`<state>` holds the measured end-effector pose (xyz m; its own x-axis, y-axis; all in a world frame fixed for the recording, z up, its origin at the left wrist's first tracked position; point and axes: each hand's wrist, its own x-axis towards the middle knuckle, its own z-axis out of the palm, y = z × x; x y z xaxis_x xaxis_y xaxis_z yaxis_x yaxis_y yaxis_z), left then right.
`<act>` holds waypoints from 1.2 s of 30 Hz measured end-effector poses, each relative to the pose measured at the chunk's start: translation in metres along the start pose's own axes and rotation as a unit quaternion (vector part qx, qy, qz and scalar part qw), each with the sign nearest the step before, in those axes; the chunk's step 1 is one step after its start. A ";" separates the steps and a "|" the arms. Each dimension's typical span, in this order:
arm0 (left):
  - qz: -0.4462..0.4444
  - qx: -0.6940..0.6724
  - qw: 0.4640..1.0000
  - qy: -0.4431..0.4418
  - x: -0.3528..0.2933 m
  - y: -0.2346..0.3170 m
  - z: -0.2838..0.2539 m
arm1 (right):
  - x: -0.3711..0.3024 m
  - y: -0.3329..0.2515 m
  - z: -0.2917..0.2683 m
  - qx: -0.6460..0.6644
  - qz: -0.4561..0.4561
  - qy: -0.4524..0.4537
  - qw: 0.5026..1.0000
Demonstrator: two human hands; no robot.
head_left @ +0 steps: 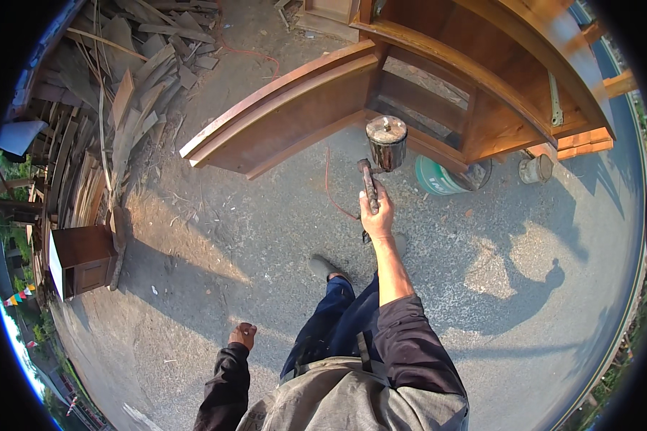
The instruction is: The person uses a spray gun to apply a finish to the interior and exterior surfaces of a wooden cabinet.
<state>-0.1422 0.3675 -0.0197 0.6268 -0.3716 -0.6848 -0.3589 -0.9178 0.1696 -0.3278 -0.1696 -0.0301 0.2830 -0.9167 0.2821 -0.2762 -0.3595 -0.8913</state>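
Note:
My right hand (379,214) is wrapped round the grip of a paint spray gun (386,146), held out ahead of me. Its round metal cup, topped with a lid, is stained dark. A thin orange hose (331,188) hangs in a curve by the gun and runs toward my hand. Just beyond the cup stands a large brown varnished wooden furniture piece (287,115) with a long panel and open frames. Low at my left side, my left hand (243,335) hangs with its fingers curled and nothing visible in them.
A green bucket (438,177) and a small stained can (535,169) stand by the furniture's base at right. Scrap boards (133,86) are heaped at the far left. A small brown cabinet (85,260) sits nearer on the left. The paved ground (266,208) is rough.

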 end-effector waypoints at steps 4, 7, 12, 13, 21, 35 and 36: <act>0.010 -0.018 1.000 0.007 0.004 -0.001 0.000 | 0.017 -0.034 -0.002 0.026 -0.007 0.000 1.000; 0.015 -0.022 1.000 0.004 0.011 0.009 -0.003 | 0.033 -0.054 -0.010 0.050 -0.051 0.021 0.997; 0.024 -0.037 0.999 0.011 0.010 0.014 -0.004 | 0.044 -0.097 -0.022 0.075 -0.092 0.033 0.992; 0.026 -0.039 0.999 0.007 0.011 0.013 -0.003 | 0.045 -0.109 -0.026 0.086 -0.110 0.040 0.989; 0.047 0.007 0.998 0.028 0.009 0.006 0.002 | 0.041 -0.125 -0.029 0.110 -0.161 0.046 0.980; 0.023 -0.010 1.000 0.013 -0.002 -0.012 0.003 | 0.001 -0.010 0.020 0.045 -0.019 -0.005 0.999; 0.023 -0.009 1.000 0.014 -0.003 -0.013 0.003 | -0.001 -0.004 0.022 0.046 -0.019 -0.004 0.999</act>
<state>-0.1413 0.3812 -0.0221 0.6288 -0.4177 -0.6558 -0.3761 -0.9016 0.2137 -0.3066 -0.1628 -0.0345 0.3000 -0.9010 0.3134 -0.1790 -0.3758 -0.9092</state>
